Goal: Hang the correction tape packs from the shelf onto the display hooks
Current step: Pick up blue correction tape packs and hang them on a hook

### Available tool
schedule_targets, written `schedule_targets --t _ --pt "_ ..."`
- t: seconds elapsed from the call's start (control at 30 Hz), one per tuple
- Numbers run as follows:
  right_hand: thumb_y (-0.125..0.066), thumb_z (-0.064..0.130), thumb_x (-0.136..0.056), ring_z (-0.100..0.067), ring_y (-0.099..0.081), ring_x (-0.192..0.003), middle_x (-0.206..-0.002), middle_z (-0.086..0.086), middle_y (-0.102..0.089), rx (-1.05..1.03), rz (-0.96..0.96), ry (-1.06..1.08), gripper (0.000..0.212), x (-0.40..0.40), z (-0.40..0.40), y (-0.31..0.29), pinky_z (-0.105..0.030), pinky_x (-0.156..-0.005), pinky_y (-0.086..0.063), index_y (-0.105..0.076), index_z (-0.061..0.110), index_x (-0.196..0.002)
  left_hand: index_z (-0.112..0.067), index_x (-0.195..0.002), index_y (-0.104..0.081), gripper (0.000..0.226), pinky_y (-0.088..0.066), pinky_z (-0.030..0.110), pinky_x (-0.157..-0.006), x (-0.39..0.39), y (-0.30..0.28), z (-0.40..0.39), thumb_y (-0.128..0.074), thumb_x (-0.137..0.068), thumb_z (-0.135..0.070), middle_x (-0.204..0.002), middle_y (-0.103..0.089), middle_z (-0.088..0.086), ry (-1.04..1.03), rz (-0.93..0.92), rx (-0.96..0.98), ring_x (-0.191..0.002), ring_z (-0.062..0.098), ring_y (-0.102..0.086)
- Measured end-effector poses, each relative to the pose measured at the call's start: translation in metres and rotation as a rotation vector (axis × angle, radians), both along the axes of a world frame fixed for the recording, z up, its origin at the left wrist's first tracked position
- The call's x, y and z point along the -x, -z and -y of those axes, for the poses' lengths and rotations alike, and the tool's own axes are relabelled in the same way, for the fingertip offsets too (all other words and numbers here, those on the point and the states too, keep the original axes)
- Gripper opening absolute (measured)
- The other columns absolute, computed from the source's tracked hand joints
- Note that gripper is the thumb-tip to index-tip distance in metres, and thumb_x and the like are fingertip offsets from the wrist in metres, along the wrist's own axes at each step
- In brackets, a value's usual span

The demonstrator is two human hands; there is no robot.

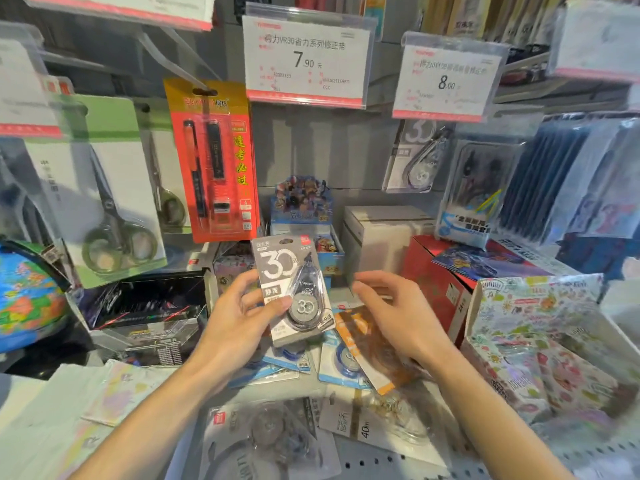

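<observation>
Stationery racks crowd the wall above our shelf (398,459). Our left hand (239,317) pinches the grey correction tape pack (292,289), long axis upright; the right hand (391,310) hangs loose beside it (holding nothing). Its matching pack (417,157) hangs up-right, nearer the right hand.

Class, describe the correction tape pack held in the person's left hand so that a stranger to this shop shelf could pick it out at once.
Start at the price tag reading 7.90, high in the middle, and drop straight down to the two hands above the shelf. The left hand grips a grey correction tape pack, upright. Unlike the blue and orange packs lying flat beneath, it bears a big white 30 and is lifted clear.
</observation>
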State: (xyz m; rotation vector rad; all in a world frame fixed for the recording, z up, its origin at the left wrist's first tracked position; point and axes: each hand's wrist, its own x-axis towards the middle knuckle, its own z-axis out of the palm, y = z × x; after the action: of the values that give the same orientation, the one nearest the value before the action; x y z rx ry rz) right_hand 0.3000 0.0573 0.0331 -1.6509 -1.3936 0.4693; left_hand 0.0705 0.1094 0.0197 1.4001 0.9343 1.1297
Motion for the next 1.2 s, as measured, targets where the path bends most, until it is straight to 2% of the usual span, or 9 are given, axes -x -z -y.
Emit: schedule_targets --t 0.1,0.2,0.33,0.57,0.77,0.93,1.03,1.1,1.2 --pt "-0.062 0.044 -0.098 -0.023 -0.059 -0.129 -0.131 -0.002 -0.068 0.144 0.272 0.184 0.044 -0.023 0.007 0.015 -0.037 -0.108 -0.046 -0.065 0.017 -0.132 -0.027 -0.125 -0.059 0.043 -0.058 0.034 -0.087 0.0 0.004 0.001 -0.072 -0.09 -0.006 -0.107 -0.081 -0.002 0.023 -0.047 -0.007 -0.097 0.016 -0.077" --pt "-0.057 0.052 -0.095 -0.035 -0.067 -0.112 -0.109 -0.008 -0.073 0.314 0.372 0.214 0.049 -0.029 0.01 0.038 -0.04 -0.096 -0.054 -0.067 0.012 -0.122 -0.034 -0.115 -0.058 0.039 -0.059 0.02 -0.075 -0.003 0.007 0.003 -0.072 -0.09 -0.007 -0.104 -0.081 -0.009 0.048 -0.082 -0.015 -0.09 0.01 -0.078" --pt "-0.054 0.036 -0.104 -0.031 -0.062 -0.124 -0.128 -0.011 -0.069 0.349 0.313 0.15 0.042 -0.028 0.016 0.048 -0.035 -0.105 -0.047 -0.065 0.005 -0.13 -0.036 -0.113 -0.057 0.039 -0.057 0.016 -0.071 -0.002 0.008 0.005 -0.072 -0.091 -0.008 -0.099 -0.08 -0.015 0.059 -0.128 -0.014 -0.087 0.006 -0.077" --pt "-0.046 0.006 -0.103 -0.024 -0.043 -0.145 -0.153 -0.008 -0.05 0.22 0.285 0.085 0.039 -0.019 0.025 0.045 -0.025 -0.118 -0.027 -0.065 0.014 -0.136 -0.027 -0.137 -0.051 0.055 -0.053 0.039 -0.102 0.008 0.011 0.009 -0.077 -0.089 -0.022 -0.121 -0.075 -0.003 0.029 -0.231 0.017 -0.106 0.015 -0.074" --pt "-0.065 0.025 -0.1 -0.01 -0.058 -0.122 -0.14 0.0 -0.063 0.229 0.146 0.013 0.047 -0.009 0.03 0.038 -0.017 -0.102 -0.037 -0.056 0.013 -0.145 -0.033 -0.124 -0.057 0.043 -0.054 0.03 -0.096 0.013 0.015 0.011 -0.074 -0.091 -0.012 -0.113 -0.078 -0.005 0.019 -0.25 0.034 -0.105 0.012 -0.074" --pt "-0.058 0.04 -0.103 -0.017 -0.036 -0.152 -0.164 -0.001 -0.04 0.31 0.149 -0.045 0.055 -0.009 0.031 0.041 -0.028 -0.122 -0.025 -0.051 0.013 -0.15 -0.026 -0.132 -0.056 0.047 -0.054 0.026 -0.09 0.016 0.017 0.011 -0.074 -0.091 -0.012 -0.115 -0.078 -0.005 0.014 -0.25 0.054 -0.102 0.013 -0.075" --pt "-0.066 0.038 -0.098 -0.017 -0.053 -0.138 -0.149 -0.003 -0.058 0.32 0.098 -0.036 0.057 -0.01 0.03 0.042 -0.022 -0.112 -0.039 -0.052 0.014 -0.148 -0.028 -0.134 -0.054 0.051 -0.053 0.033 -0.099 0.016 0.019 0.012 -0.076 -0.09 -0.016 -0.119 -0.076 -0.004 0.016 -0.257 0.062 -0.105 0.015 -0.074" --pt "-0.073 0.034 -0.095 -0.009 -0.066 -0.1 -0.113 0.005 -0.069 0.294 0.029 -0.03 0.047 -0.009 0.03 0.039 -0.007 -0.084 -0.047 -0.058 0.016 -0.136 -0.029 -0.132 -0.055 0.049 -0.053 0.037 -0.102 0.015 0.019 0.012 -0.076 -0.09 -0.017 -0.117 -0.077 -0.005 0.014 -0.262 0.062 -0.104 0.015 -0.075" --pt "-0.081 0.034 -0.087 -0.003 -0.063 -0.066 -0.088 0.012 -0.067 0.259 -0.074 -0.029 0.048 -0.01 0.028 0.038 -0.018 -0.065 -0.048 -0.062 0.015 -0.126 -0.032 -0.121 -0.058 0.04 -0.056 0.029 -0.088 0.016 0.017 0.017 -0.074 -0.091 -0.011 -0.104 -0.08 -0.011 0.007 -0.23 0.052 -0.095 0.013 -0.076"
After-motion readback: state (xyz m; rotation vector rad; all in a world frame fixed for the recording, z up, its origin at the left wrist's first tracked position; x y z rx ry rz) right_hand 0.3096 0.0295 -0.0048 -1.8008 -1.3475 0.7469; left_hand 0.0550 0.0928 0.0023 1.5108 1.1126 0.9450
